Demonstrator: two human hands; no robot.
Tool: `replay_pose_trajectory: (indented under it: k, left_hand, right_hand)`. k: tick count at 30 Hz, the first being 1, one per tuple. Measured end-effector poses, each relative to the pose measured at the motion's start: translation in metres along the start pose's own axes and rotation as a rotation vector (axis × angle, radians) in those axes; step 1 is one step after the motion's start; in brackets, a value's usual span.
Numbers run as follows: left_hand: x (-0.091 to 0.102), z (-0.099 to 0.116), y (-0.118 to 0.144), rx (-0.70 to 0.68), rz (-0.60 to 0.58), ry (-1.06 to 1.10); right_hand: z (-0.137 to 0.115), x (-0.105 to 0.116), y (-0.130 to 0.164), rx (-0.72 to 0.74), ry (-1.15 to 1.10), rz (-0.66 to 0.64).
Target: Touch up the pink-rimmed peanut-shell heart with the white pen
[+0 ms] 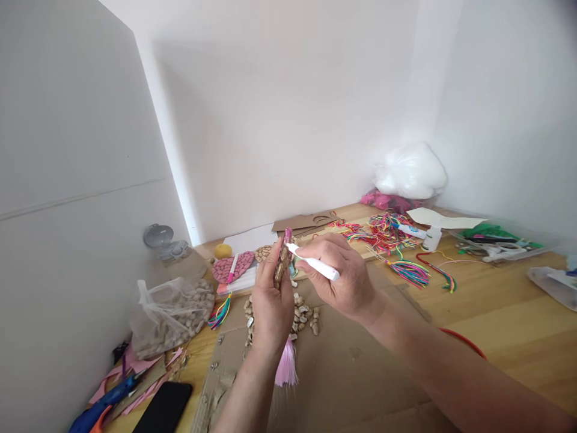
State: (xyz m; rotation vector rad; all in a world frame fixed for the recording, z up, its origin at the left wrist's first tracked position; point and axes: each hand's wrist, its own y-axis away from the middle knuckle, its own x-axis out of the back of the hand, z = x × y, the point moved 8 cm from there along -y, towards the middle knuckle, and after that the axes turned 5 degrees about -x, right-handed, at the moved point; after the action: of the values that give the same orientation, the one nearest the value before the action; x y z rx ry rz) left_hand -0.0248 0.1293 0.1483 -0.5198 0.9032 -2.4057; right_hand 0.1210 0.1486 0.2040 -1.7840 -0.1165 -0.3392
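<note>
White walls [288, 120] are met by a wooden surface [505, 343], where loose peanuts [302, 314] are heaped on cardboard [356, 373]. Above them, a peanut-covered piece [281, 268] is gripped edge-on by the left hand [274, 307], and a white pen [321, 269] is pinched in the right hand [345, 276], its tip at the piece's pink top; whether they touch cannot be told.

The left grip [276, 294] curls upright, the right grip [337, 270] pinches beside it, forearms [419, 352] slanting inward.
</note>
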Motion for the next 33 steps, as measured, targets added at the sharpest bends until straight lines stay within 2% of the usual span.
replay_pose_trajectory:
  k: [3, 11, 16, 25, 29, 33]
  left_hand:
    - [-0.001, -0.001, 0.001, -0.014, -0.037, -0.035]
    - [0.002, -0.001, 0.001, -0.052, -0.037, -0.186]
    - [0.002, 0.0, 0.001, -0.088, -0.041, -0.231]
    - [0.001, -0.001, 0.0, -0.11, -0.052, -0.251]
    - [0.001, 0.002, -0.001, -0.138, -0.05, -0.268]
    - [0.001, 0.003, -0.002, -0.149, -0.058, -0.274]
  right_hand:
    - [0.001, -0.001, 0.0, -0.008, -0.018, -0.007]
    - [0.0, -0.003, -0.001, -0.017, 0.008, -0.022]
    - [-0.006, 0.0, -0.001, 0.026, 0.016, 0.016]
    - [-0.001, -0.008, 0.001, 0.028, 0.216, -0.034]
    - [0.003, 0.002, -0.002, -0.022, 0.094, 0.021]
    - [0.002, 0.0, -0.002, -0.054, 0.017, 0.003]
